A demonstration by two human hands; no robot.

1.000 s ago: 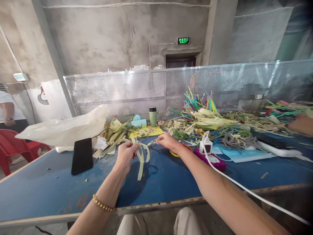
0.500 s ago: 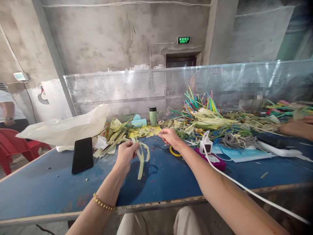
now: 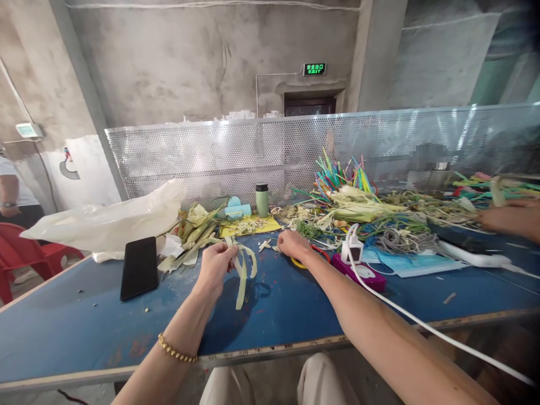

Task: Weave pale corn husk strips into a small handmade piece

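Observation:
My left hand (image 3: 217, 263) pinches pale green strips (image 3: 242, 281) that look like corn husk. They curl and dangle above the blue table. To its right, my right hand (image 3: 293, 244) is closed low over the table, and what its fingers hold, if anything, is hidden. Small pale scraps (image 3: 264, 245) lie just left of its fingertips. Partly under my right wrist are yellow and red loop handles (image 3: 298, 263), likely scissors. Beyond both hands, a yellow sheet (image 3: 270, 224) carries many small pale bits.
A phone (image 3: 139, 269) and a large plastic bag (image 3: 113, 216) lie left, near dried husks (image 3: 196, 230). A green tumbler (image 3: 262, 201) stands behind. Rightward are a husk heap (image 3: 358, 203), a purple power strip (image 3: 371, 277) with a white cable, a blue mask (image 3: 430, 265) and another person's hand (image 3: 508, 219).
My right hand has drawn back and down from the yellow sheet to the table. Small scraps now show beside it. My left hand still holds the strips, almost unmoved.

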